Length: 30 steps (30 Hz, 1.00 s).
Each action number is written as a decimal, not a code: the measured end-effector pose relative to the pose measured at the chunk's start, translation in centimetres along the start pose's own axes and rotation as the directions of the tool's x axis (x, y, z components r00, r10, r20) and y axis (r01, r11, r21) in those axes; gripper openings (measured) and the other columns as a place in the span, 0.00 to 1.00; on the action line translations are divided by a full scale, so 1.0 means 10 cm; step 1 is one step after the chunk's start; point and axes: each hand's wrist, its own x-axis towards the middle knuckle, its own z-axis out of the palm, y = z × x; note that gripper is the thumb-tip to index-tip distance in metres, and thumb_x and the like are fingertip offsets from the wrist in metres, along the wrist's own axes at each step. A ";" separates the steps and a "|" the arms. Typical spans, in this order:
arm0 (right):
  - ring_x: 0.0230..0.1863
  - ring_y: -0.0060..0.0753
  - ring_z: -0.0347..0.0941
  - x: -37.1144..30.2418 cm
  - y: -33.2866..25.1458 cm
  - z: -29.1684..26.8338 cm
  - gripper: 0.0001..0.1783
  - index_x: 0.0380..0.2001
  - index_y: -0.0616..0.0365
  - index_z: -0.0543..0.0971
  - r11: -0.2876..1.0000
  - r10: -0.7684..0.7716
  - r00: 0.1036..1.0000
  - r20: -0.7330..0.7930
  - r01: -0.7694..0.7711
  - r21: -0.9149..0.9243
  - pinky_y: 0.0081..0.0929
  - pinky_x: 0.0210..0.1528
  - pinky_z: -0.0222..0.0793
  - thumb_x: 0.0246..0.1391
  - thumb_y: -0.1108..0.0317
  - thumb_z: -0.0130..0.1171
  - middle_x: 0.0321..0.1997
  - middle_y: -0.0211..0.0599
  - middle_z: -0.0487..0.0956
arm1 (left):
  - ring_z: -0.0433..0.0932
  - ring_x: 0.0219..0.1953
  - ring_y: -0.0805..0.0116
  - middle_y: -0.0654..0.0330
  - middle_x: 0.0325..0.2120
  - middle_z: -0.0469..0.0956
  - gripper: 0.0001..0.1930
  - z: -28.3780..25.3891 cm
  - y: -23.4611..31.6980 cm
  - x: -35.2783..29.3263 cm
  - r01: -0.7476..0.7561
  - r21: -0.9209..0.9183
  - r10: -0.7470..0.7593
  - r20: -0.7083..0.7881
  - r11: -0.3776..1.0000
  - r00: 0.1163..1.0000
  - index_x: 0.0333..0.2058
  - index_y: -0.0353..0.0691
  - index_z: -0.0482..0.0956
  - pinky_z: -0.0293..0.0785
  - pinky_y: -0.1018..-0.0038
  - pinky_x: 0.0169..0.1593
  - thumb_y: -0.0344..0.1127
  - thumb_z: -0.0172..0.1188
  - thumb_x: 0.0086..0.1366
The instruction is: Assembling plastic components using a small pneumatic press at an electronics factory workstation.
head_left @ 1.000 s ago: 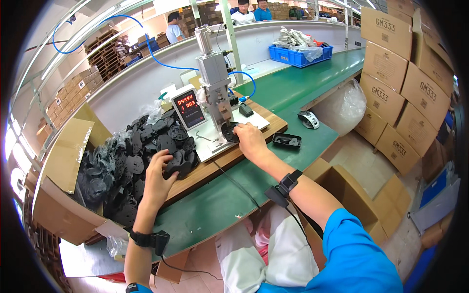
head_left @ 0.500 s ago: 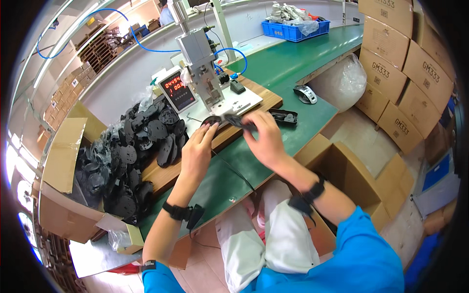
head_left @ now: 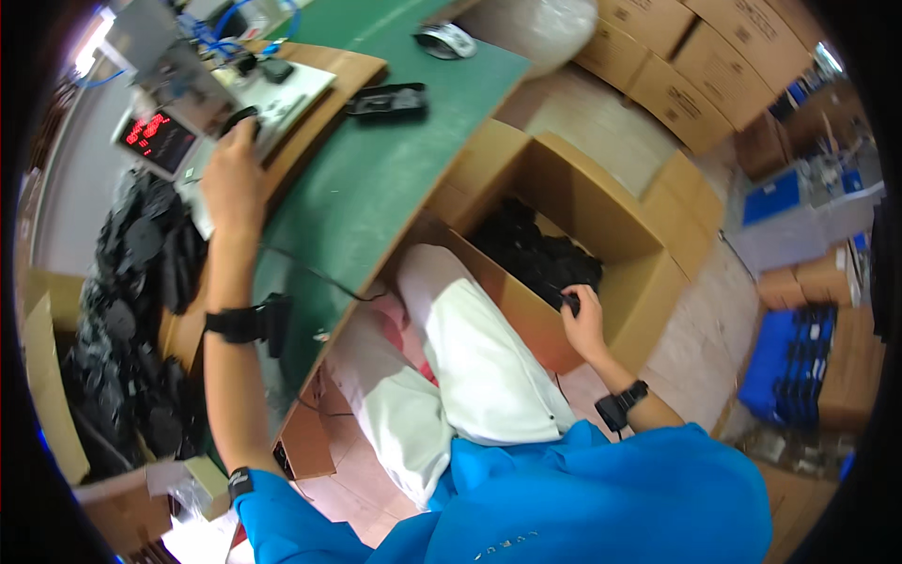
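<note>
My left hand [head_left: 232, 183] reaches to the bench-top press [head_left: 174, 70], its fingers closed on a dark, rounded plastic part [head_left: 242, 119] at the edge of the press's white base. Over at the open cardboard box [head_left: 648, 221] beside my legs, my right hand [head_left: 584, 324] is at the near inner side, fingers closed on a small black plastic part [head_left: 570, 303]. A heap of black parts [head_left: 526, 244] lies inside that box. Both held parts are partly covered by fingers, and the left one is blurred.
Many black plastic shells [head_left: 141, 244] are piled left of the press, by its red-lit display [head_left: 155, 136]. A black tray [head_left: 387, 101] and a computer mouse [head_left: 445, 41] lie on the green bench [head_left: 376, 188]. Stacked cartons [head_left: 695, 70] stand at the far right.
My right hand has left the press and moved right and down into the cardboard box with a black part. My left hand stays by the press. The view has swung right.
</note>
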 end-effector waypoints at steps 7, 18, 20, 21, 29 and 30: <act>0.53 0.57 0.75 -0.06 0.75 0.48 0.15 0.48 0.60 0.78 0.984 0.175 0.984 -0.015 -0.175 0.020 0.44 0.57 0.71 0.56 0.74 0.59 0.47 0.51 0.79 | 0.86 0.42 0.43 0.48 0.49 0.84 0.16 -0.03 0.15 0.08 0.000 0.121 -0.014 0.118 0.993 0.993 0.55 0.44 0.77 0.82 0.51 0.42 0.29 0.52 0.70; 0.64 0.55 0.73 0.01 0.86 0.79 0.26 0.60 0.57 0.76 0.983 0.033 0.999 -0.017 -0.035 -0.178 0.41 0.67 0.67 0.56 0.75 0.59 0.61 0.52 0.78 | 0.85 0.42 0.52 0.49 0.40 0.83 0.15 -0.01 0.18 -0.04 -0.129 0.186 0.134 -0.011 0.974 0.991 0.50 0.38 0.74 0.83 0.59 0.44 0.24 0.58 0.63; 0.61 0.53 0.74 0.18 0.40 0.76 0.23 0.56 0.58 0.78 0.999 0.012 1.000 -0.007 -0.013 -0.031 0.40 0.65 0.68 0.55 0.78 0.59 0.58 0.50 0.79 | 0.84 0.42 0.54 0.53 0.38 0.82 0.15 -0.10 0.32 -0.03 -0.111 0.186 0.110 0.014 0.976 0.994 0.49 0.38 0.71 0.82 0.61 0.44 0.24 0.58 0.63; 0.58 0.51 0.75 0.24 0.04 0.71 0.20 0.52 0.58 0.80 0.995 0.011 1.000 0.008 -0.012 0.104 0.39 0.62 0.70 0.54 0.80 0.58 0.56 0.47 0.80 | 0.83 0.42 0.56 0.55 0.36 0.81 0.16 -0.11 0.27 -0.07 -0.104 0.195 0.109 -0.016 0.975 0.994 0.49 0.38 0.70 0.81 0.62 0.44 0.24 0.57 0.62; 0.57 0.54 0.74 1.40 -3.01 0.38 0.22 0.49 0.59 0.80 0.600 -0.733 0.661 -0.160 0.739 0.306 0.43 0.59 0.72 0.48 0.84 0.61 0.55 0.46 0.79 | 0.82 0.40 0.52 0.53 0.34 0.81 0.18 -0.09 0.16 -0.10 -0.007 0.072 0.010 -0.043 0.997 0.999 0.46 0.35 0.70 0.81 0.60 0.45 0.19 0.60 0.57; 0.59 0.54 0.73 1.59 -3.28 0.42 0.25 0.52 0.60 0.78 0.579 -0.764 0.628 -0.148 0.769 0.269 0.44 0.62 0.71 0.47 0.83 0.61 0.57 0.46 0.78 | 0.82 0.40 0.51 0.52 0.34 0.81 0.18 -0.06 0.19 -0.07 0.002 0.061 0.000 -0.034 0.998 0.999 0.46 0.35 0.69 0.81 0.59 0.44 0.18 0.60 0.56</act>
